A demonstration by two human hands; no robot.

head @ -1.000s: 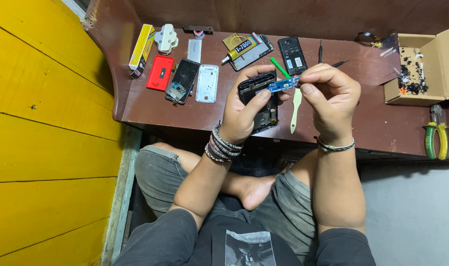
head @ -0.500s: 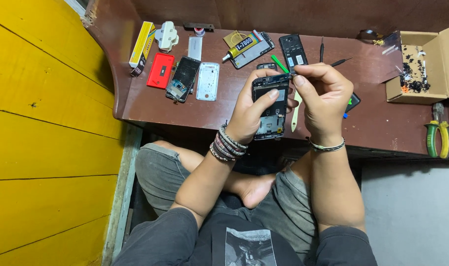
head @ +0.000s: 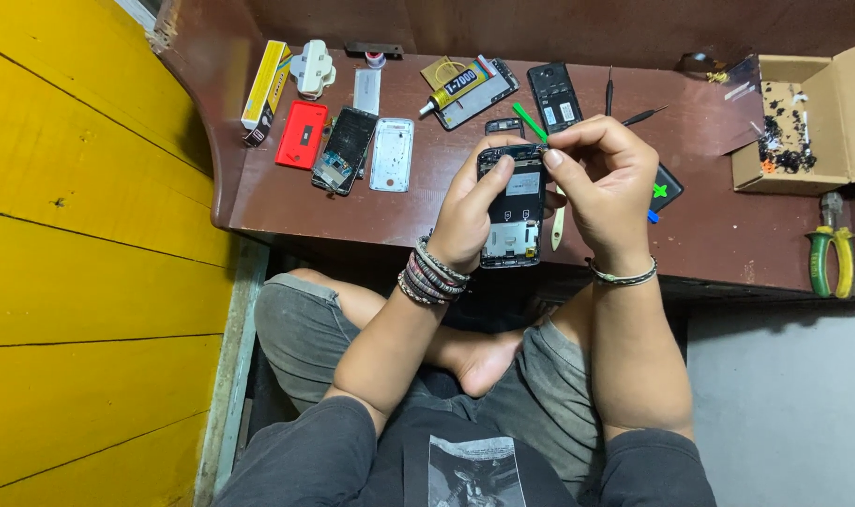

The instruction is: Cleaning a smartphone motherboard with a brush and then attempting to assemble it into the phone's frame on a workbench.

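Left hand (head: 470,211) grips opened phone (head: 512,202) | blue part gone from my right hand (head: 606,183) — fingertips now pinched at phone's 12 o'clock edge — seating it, I judge.

Taking the cardboard box (head: 845,103) at the right end of the brown tabletop (head: 446,202) as landmark: green-handled pliers (head: 830,255) lie just below it. Far to its left sit a glue tube (head: 456,89), a white back cover (head: 391,154), a cracked phone (head: 344,148), a red case (head: 302,134) and a yellow box (head: 265,84). The box holds what seem to be small dark parts.
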